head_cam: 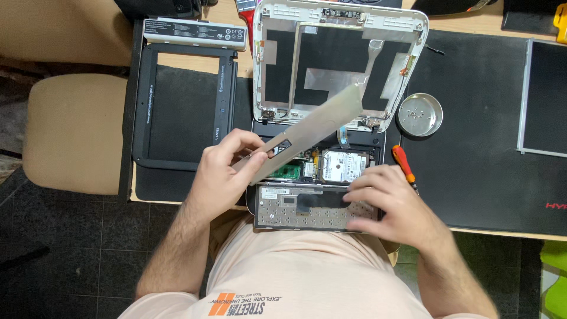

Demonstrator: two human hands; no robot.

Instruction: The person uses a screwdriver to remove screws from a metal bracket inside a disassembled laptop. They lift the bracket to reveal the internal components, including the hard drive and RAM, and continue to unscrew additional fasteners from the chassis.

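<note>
The left hand (227, 171) is clamped on the near end of a long grey cover strip (307, 131), thumb and fingers pinching it so that it slants up and to the right, lifted above the opened laptop base (322, 162). The strip's far end overlaps the white empty lid shell (339, 62), which stands open behind the base. The right hand (390, 204) lies flat with fingers spread, gripping nothing, and presses on the right part of the detached keyboard (301, 207), which lies back side up at the near edge of the bench (472, 23). In the base, a silver hard drive (344, 165) and a green memory card (287, 171) show. An orange-handled screwdriver (404, 164) lies just right of the base, near the right hand. A round metal dish (420, 114) sits farther right, a black screen bezel (183, 109) to the left, a white battery pack (196, 33) beyond it, and a bare display panel (544, 97) at the far right.
</note>
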